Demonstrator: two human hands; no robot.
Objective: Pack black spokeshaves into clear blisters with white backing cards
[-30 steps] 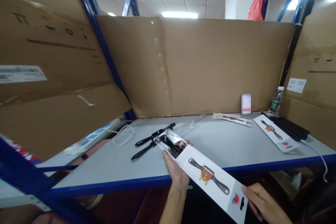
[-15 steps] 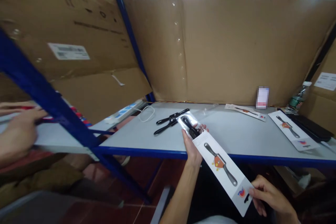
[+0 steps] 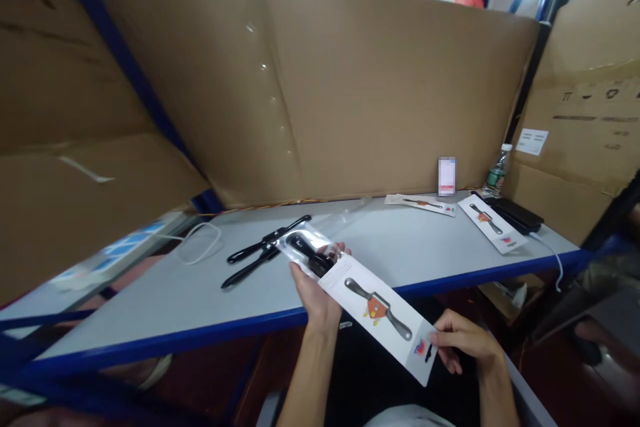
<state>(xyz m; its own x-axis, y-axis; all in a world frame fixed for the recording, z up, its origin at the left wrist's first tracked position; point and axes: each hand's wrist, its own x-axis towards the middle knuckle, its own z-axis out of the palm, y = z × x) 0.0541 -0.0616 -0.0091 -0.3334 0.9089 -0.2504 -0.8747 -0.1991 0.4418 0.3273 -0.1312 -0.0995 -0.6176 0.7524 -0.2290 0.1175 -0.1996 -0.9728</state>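
My left hand [image 3: 317, 293] is wrapped from below round a black spokeshave [image 3: 303, 247] in a clear plastic blister pack [image 3: 285, 240]. A white printed card [image 3: 375, 310], showing a spokeshave picture, slants down to the right from the pack, its upper end overlapping the tool. How far the tool reaches under the card is hidden. My right hand [image 3: 463, 340] pinches the card's lower right end beside the hang hole. Two more black spokeshaves [image 3: 265, 240] lie loose on the table [image 3: 165, 300], left of my left hand.
White printed cards [image 3: 493, 223] lie at the right, others [image 3: 423, 205] at the back. A phone [image 3: 447, 177] leans against the cardboard wall [image 3: 375, 100]. A water bottle [image 3: 496, 173] and a black device [image 3: 515, 212] with a white cable stand rightward. A power strip [image 3: 120, 247] lies left.
My view has swung to the right, so the table and walls appear shifted left. Both hands keep their hold on the pack and card.
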